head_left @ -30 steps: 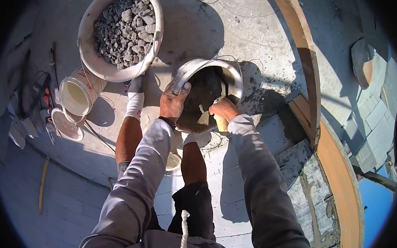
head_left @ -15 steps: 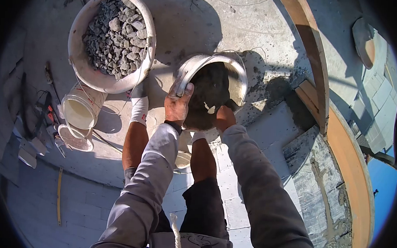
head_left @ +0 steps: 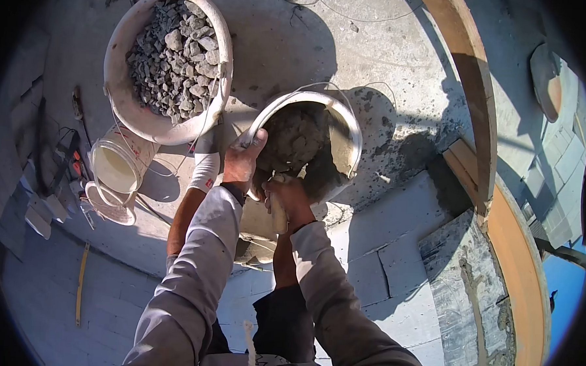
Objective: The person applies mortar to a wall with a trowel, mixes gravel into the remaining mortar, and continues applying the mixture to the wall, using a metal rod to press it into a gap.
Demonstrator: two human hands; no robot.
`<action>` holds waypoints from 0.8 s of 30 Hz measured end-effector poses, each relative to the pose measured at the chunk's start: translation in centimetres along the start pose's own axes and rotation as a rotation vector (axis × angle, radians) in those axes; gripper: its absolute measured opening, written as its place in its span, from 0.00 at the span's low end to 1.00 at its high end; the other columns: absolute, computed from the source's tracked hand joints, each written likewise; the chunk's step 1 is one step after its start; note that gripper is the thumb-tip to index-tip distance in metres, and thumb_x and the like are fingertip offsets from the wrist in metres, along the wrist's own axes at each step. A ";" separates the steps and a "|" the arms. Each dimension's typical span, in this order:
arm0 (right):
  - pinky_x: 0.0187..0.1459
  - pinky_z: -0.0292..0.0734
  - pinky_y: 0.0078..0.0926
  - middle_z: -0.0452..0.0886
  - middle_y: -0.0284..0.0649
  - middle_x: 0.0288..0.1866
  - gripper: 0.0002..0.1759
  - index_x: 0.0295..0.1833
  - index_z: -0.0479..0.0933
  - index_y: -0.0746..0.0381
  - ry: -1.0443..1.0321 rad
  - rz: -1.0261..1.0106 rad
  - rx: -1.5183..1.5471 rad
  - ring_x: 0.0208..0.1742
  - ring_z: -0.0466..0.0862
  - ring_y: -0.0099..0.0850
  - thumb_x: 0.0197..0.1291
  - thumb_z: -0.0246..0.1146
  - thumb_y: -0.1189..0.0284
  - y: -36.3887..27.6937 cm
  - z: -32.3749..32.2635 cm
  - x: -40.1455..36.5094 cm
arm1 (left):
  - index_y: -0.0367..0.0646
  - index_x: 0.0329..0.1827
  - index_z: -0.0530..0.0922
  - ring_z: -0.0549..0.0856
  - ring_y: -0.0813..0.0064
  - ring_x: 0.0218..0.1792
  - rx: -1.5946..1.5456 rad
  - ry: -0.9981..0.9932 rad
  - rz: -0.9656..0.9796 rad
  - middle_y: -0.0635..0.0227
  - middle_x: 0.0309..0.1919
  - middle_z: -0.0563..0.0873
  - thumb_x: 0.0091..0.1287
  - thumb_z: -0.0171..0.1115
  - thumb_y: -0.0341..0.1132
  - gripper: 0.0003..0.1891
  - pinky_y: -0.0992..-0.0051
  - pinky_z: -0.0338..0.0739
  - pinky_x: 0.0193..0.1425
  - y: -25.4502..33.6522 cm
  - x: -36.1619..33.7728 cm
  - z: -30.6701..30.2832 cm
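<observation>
**Tipping the mortar bucket, both hands locked on**

Head view, looking straight down. The mortar bucket (head_left: 349, 130) sits tilted toward the person at the centre of the shot, its mouth open to the camera. It rests on the concrete floor (head_left: 390, 50), just in front of the person's legs. Dark grey mortar (head_left: 295, 138) is heaped inside against the lower wall.

The left hand (head_left: 243, 162) is clamped on the near rim, thumb hooked over the edge. The right hand (head_left: 290, 194) is closed tight round a pale tool handle (head_left: 278, 214) at the bucket's mouth. The working end is buried in the mortar, so what tool it is I cannot tell.

Up left, just beside the mortar bucket, stands a gravel bucket (head_left: 118, 64), full of grey stones. Below it a small white bucket (head_left: 114, 163) lies on its side with a round lid (head_left: 109, 209) touching it. A white sock (head_left: 205, 167) shows between the buckets. To the right, a curved wooden board (head_left: 483, 100) sweeps along the edge, above the block wall (head_left: 394, 272).
</observation>
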State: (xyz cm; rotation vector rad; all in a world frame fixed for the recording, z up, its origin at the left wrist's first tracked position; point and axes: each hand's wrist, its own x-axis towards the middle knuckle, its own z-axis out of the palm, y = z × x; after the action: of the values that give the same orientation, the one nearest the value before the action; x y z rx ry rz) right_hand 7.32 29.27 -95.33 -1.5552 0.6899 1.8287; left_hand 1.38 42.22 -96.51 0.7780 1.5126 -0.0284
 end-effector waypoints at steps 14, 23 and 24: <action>0.43 0.79 0.44 0.81 0.59 0.33 0.16 0.40 0.77 0.72 0.313 -0.484 -1.368 0.39 0.83 0.54 0.47 0.62 0.72 -6.6 -6.7 -0.6 | 0.34 0.53 0.80 0.80 0.75 0.40 0.171 0.005 0.000 0.63 0.39 0.86 0.60 0.67 0.54 0.30 0.76 0.72 0.51 0.6 -1.8 2.2; 0.28 0.78 0.25 0.80 0.43 0.31 0.12 0.42 0.74 0.66 0.321 -0.782 -2.098 0.30 0.84 0.33 0.52 0.57 0.73 -5.3 -8.1 -5.8 | 0.33 0.56 0.77 0.80 0.76 0.46 0.088 0.027 0.129 0.61 0.44 0.85 0.61 0.67 0.51 0.30 0.78 0.71 0.55 -0.3 -2.2 3.2; 0.28 0.78 0.25 0.80 0.43 0.31 0.12 0.42 0.74 0.66 0.326 -0.782 -2.098 0.30 0.84 0.33 0.52 0.57 0.73 -5.3 -8.7 -7.0 | 0.34 0.57 0.77 0.80 0.76 0.46 0.103 0.043 0.133 0.62 0.44 0.85 0.61 0.67 0.51 0.30 0.78 0.70 0.55 -0.2 -2.2 3.4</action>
State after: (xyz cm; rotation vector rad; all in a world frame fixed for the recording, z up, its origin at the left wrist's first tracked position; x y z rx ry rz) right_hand 17.67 25.45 -89.77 -2.4510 -2.1866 1.2079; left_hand 3.97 39.47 -95.08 0.9655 1.5059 0.0096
